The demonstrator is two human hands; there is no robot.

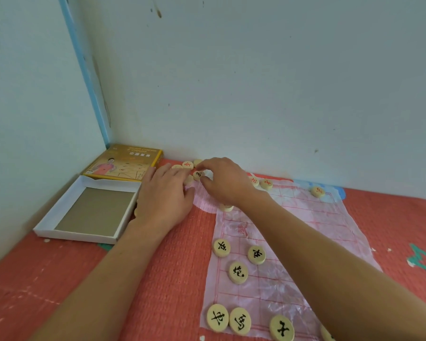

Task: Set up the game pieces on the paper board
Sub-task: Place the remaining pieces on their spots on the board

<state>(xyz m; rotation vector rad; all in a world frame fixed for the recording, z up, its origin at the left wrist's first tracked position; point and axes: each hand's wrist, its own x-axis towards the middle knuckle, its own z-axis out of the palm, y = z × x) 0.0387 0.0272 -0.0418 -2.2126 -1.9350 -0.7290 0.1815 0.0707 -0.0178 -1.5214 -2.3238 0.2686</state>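
Observation:
A thin pink paper board (312, 217) with a red grid lies on the red mat. Several round wooden pieces with black characters (238, 272) sit on its near end. Red-lettered pieces (266, 183) and one at the far right corner (318, 191) sit at its far end. A loose pile of pieces (188, 165) lies by the wall, off the board's far left corner. My right hand (223, 180) pinches one black-marked piece (198, 175) at that pile between thumb and fingers. My left hand (165, 195) rests flat beside the pile, fingers spread over some pieces.
An open white box tray (59, 212) lies at the left on the red mat (158, 279), with the yellow box lid (123, 163) behind it in the corner. The blue-grey wall runs close behind the board.

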